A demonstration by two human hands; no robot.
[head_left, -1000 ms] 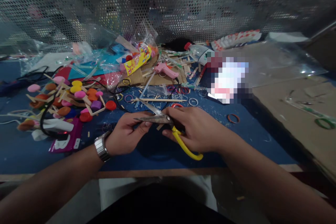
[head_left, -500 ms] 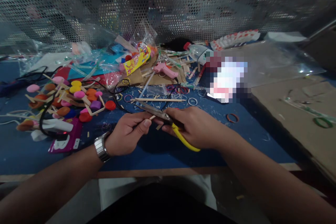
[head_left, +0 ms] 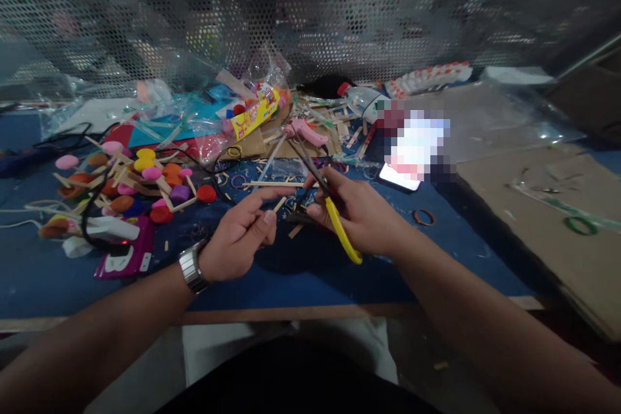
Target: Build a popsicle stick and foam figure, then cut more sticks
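My right hand [head_left: 361, 215] grips a pair of scissors [head_left: 326, 197] by its yellow handles, with the dark blades pointing up and away towards the back of the table. My left hand [head_left: 240, 236], with a metal watch [head_left: 192, 268] on the wrist, pinches a short wooden stick [head_left: 278, 204] between thumb and fingers. The stick's free end points towards the scissors, just left of the right hand. Both hands hover over the blue table top [head_left: 301, 272] near its front edge.
To the left lies a cluster of sticks with coloured caps [head_left: 140, 184]. A pink glue gun [head_left: 305, 131], plastic bags, a bottle [head_left: 361, 100], rubber bands and loose sticks crowd the back. A phone [head_left: 400, 176] lies right of centre, and cardboard [head_left: 543, 207] covers the right side.
The scissors have swung from lying level, tips to the left across my left hand, to pointing up and away. My left hand keeps the short stick, now clear of the blades.
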